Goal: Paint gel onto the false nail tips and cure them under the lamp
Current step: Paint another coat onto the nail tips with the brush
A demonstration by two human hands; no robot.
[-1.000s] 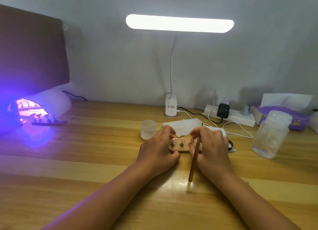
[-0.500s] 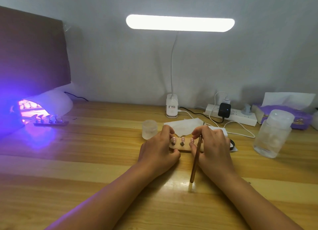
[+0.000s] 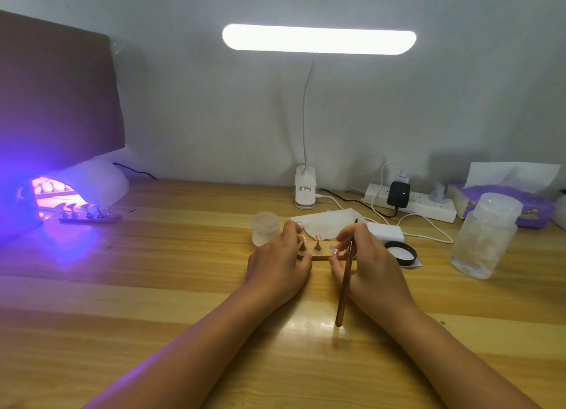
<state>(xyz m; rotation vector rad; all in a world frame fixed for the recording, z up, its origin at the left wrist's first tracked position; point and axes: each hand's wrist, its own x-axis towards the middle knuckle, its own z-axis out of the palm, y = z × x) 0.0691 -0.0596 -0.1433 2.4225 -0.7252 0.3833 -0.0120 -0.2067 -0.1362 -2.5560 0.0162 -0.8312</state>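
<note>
We see a small wooden block lying flat on the wooden table, and both hands are on it. The left hand grips the left end of the block, with the thumb at the front edge and a finger curled over the back. The right hand is at the right end of the block and holds a thin brown brush. The brush's thin end points away past the block, and its thick end is low, near the table on our side of the block.

Little false nail tips stand on small pegs on top of the block, between the two hands. One pink tip is right by the right hand's fingers.

Just left of the block, behind the left hand, is a small frosted jar. Behind the block lies a white paper sheet. Just right of the block, past the right hand, is a black lid, and farther right a big clear jar.

Far to the left of the block the curing lamp glows purple. A second strip of nail tips sits at its mouth.
</note>
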